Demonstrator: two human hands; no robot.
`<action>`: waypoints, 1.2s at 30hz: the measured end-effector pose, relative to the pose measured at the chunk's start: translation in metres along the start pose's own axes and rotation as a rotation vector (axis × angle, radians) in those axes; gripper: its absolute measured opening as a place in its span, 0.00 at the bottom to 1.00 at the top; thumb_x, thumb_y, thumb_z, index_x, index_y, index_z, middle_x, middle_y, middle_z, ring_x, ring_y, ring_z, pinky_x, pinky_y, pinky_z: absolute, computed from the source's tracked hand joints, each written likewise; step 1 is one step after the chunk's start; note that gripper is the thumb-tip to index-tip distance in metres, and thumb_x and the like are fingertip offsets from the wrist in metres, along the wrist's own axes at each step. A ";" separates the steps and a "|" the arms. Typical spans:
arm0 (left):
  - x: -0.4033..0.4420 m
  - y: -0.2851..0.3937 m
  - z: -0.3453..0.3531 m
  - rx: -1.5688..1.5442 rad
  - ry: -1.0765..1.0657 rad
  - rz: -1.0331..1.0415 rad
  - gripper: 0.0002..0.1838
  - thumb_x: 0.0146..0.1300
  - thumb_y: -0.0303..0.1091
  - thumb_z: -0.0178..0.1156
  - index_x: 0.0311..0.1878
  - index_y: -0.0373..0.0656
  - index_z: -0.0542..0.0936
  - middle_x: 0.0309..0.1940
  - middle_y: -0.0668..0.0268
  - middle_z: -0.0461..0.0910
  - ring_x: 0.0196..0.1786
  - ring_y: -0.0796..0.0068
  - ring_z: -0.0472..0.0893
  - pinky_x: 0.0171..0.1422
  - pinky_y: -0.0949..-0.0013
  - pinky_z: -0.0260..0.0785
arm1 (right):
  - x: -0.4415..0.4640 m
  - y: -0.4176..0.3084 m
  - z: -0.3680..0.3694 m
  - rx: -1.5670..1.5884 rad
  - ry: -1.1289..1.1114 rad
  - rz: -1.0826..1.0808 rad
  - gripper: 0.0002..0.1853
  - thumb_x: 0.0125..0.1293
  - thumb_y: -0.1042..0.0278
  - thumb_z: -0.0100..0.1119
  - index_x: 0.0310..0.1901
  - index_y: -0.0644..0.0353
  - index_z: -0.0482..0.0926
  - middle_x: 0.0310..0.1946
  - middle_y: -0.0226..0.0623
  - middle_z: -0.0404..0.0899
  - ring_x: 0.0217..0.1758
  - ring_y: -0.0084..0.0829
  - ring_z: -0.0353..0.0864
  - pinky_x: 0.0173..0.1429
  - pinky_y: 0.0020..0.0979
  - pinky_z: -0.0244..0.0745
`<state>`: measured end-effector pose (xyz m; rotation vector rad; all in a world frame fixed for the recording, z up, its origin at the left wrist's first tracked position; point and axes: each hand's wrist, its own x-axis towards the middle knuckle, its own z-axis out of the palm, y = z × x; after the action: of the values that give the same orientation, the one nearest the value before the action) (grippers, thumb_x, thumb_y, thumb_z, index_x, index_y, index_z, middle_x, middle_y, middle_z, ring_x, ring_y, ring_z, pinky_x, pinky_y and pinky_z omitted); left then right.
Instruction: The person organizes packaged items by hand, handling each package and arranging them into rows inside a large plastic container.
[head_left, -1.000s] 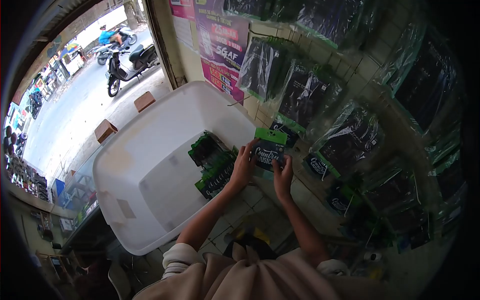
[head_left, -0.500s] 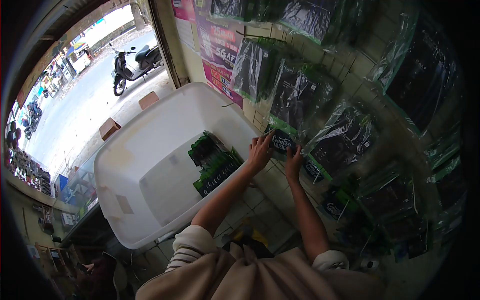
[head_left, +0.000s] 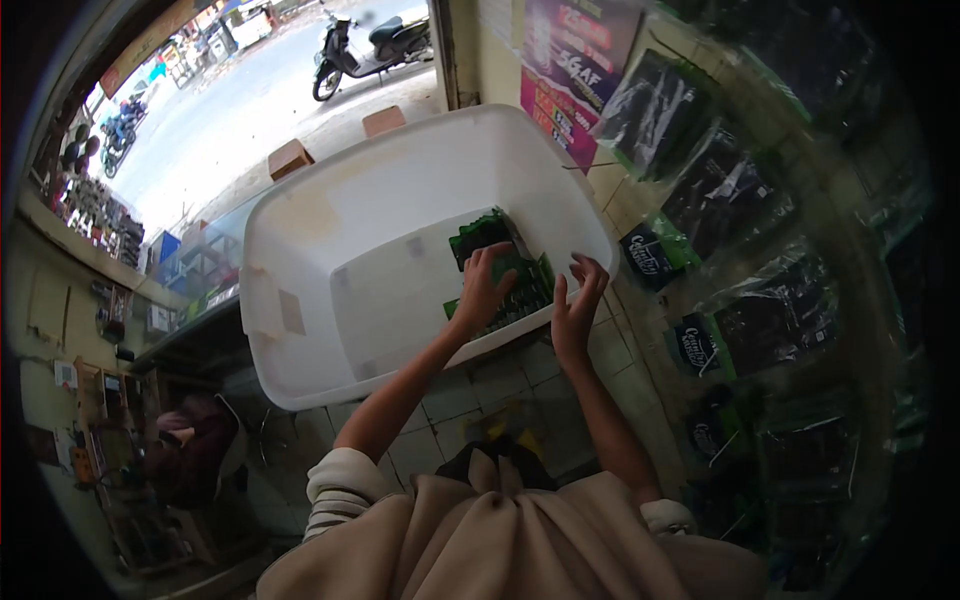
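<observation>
Left hand (head_left: pixel 484 287): over the green-and-black packets (head_left: pixel 522 270) in the white tub (head_left: pixel 385 275). Thumb and fingers apart, no packet clamped. Fingertips overlap the packets in view; can't tell if they touch.

Right hand (head_left: pixel 577 308): at the tub's near right corner, over the rim. Thumb and fingers apart, bent a bit, nothing held. Contact with rim: can't tell.

Packets sit in the tub, bunched by the near right corner, in 2 groups: 1 farther back, 1 along the near edge. Part of them is hidden by the left hand.

Right of the tub: wall display with black packs in clear plastic (head_left: pixel 775 310), green edging. 2 cards there read "Country Music": upper card (head_left: pixel 648 257), just off the tub's right edge, and lower card (head_left: pixel 697 345).

Past the tub's far edge: 2 brick-colored blocks (head_left: pixel 290 159), 1 parked scooter (head_left: pixel 360 55) outside. Poster (head_left: pixel 572 75) beyond the far right corner.
</observation>
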<state>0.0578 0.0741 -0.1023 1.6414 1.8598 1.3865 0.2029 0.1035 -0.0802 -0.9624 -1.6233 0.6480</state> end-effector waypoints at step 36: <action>-0.062 -0.306 0.040 0.082 -0.117 -0.700 0.08 0.60 0.32 0.51 0.36 0.36 0.67 0.33 0.51 0.75 0.38 0.55 0.74 0.41 0.59 0.65 | -0.048 0.232 0.270 -0.267 -1.387 -0.453 0.05 0.52 0.73 0.55 0.32 0.62 0.74 0.32 0.39 0.74 0.43 0.40 0.70 0.48 0.37 0.67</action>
<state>-0.0758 0.0742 -0.3876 0.9120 2.1365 0.8997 0.0073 0.2014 -0.3644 -0.1636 -3.0757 0.8368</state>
